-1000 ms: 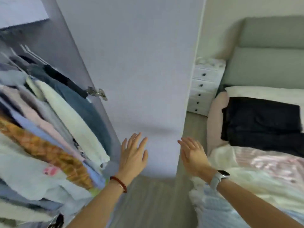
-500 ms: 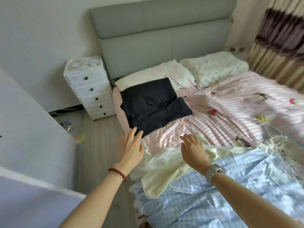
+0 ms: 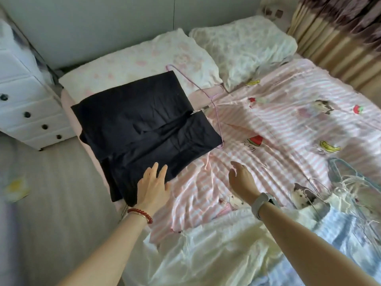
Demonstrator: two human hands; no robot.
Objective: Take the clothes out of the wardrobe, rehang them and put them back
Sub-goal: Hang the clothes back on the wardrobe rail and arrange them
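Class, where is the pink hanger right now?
In the head view, the pink hanger lies on the bed, along the right edge of the black garment, just below the pillows.

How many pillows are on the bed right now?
2. One pale pink floral pillow lies at the head of the bed, partly under the black garment. One white pillow sits beside it, nearer the curtain. None seem hidden.

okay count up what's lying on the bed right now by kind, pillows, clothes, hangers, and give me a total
Pillows: 2, the pink-flowered pillow and the white pillow.
Garments: 3, the black garment, the cream garment and the blue checked garment.
Hangers plainly seen: 2, the pink hanger and the pale blue hanger; thin wire ones near it are too tangled to count.
Total: 7.
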